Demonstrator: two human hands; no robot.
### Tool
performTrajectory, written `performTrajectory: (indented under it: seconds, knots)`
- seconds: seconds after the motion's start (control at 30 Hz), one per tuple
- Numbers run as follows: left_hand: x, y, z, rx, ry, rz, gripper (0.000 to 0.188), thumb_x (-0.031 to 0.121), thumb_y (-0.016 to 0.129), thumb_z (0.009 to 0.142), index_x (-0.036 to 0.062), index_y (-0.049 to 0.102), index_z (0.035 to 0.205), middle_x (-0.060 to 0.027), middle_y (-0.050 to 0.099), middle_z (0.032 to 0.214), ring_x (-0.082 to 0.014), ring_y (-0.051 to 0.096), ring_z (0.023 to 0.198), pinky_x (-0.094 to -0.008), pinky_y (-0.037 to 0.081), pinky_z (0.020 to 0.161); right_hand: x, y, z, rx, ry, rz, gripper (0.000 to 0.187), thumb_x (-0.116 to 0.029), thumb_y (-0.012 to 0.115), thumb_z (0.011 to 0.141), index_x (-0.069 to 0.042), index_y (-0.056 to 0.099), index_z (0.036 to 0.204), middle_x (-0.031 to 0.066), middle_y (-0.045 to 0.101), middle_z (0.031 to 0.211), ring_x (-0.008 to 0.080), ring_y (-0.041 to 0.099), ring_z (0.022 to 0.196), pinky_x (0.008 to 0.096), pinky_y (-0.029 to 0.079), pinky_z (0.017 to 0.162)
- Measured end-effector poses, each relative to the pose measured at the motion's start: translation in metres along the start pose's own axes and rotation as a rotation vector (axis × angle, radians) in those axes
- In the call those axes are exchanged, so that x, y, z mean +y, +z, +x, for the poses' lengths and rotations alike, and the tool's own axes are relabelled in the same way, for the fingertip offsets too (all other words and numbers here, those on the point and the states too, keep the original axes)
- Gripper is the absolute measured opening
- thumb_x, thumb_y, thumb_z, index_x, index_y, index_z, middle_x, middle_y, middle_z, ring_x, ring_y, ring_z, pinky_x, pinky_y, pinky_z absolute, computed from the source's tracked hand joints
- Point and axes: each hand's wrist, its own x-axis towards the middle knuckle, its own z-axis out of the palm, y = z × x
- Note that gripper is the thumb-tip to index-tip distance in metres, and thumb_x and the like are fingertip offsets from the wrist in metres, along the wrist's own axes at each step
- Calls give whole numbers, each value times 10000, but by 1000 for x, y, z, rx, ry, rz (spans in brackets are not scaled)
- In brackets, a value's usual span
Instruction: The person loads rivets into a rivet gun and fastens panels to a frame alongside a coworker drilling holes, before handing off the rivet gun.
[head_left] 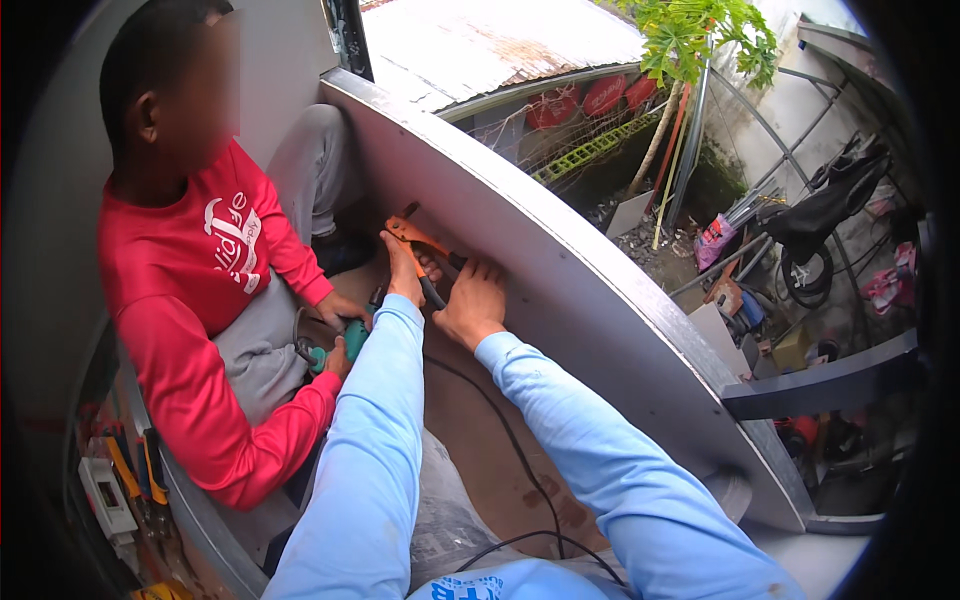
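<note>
An orange hand riveter [408,233] with dark handle grips is held up against the inner face of a grey curved panel [560,255]. My left hand [403,272] is closed round the tool near its orange body. My right hand [474,305] wraps a dark grip, its knuckles close to the panel. The tool's nose points to the panel, but its exact contact is hard to see. Beside my left forearm, a co-worker in a red sweatshirt [200,300] holds a green power tool [352,345] in both hands.
A black cable [505,420] runs along the brown floor between my arms. Pliers [150,470] and a white plastic piece [107,497] lie at far left. Over the panel's edge, a dark curved bar [830,378], a papaya-like tree [700,40] and cluttered scrap stand on the right.
</note>
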Motion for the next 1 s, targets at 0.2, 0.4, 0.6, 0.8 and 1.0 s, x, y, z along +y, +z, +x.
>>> performTrajectory:
  seconds: [0.2,0.4,0.6,0.8,1.0]
  knots:
    - [-10,41,4,245,164,59,925,992,353,898,158,626,1193,-43,637,1000,-187,576,802,-388,488,651,30,7,22,37,-163,-1,735,-349,902,750,69,580,1262,273,696,1181,414,713,1095,464,600,930]
    - [3,6,39,138,294,-4,778,836,554,965,148,615,1321,-52,629,1038,-212,600,894,-390,519,771,13,-5,23,-34,-311,105,633,-283,892,787,51,588,1231,271,756,1029,452,758,937,503,618,840]
    - [-2,13,32,171,245,68,752,773,587,995,102,617,1334,-93,664,1135,-217,644,977,-396,545,842,30,13,23,-78,-229,517,618,-396,744,948,68,587,1326,315,743,1091,486,731,1037,537,566,937]
    - [-2,21,-15,294,-71,627,716,779,676,933,88,706,1118,-110,686,1070,-223,653,898,-421,542,806,38,14,40,-88,96,633,524,-441,546,1082,39,688,1238,312,735,1103,463,722,1091,526,516,1000]
    - [63,-47,-49,246,39,957,807,907,658,824,104,613,766,29,429,643,-135,392,519,-325,347,512,29,-18,45,-84,37,638,499,-412,577,1069,53,712,1190,307,743,1116,479,719,1102,530,536,978]
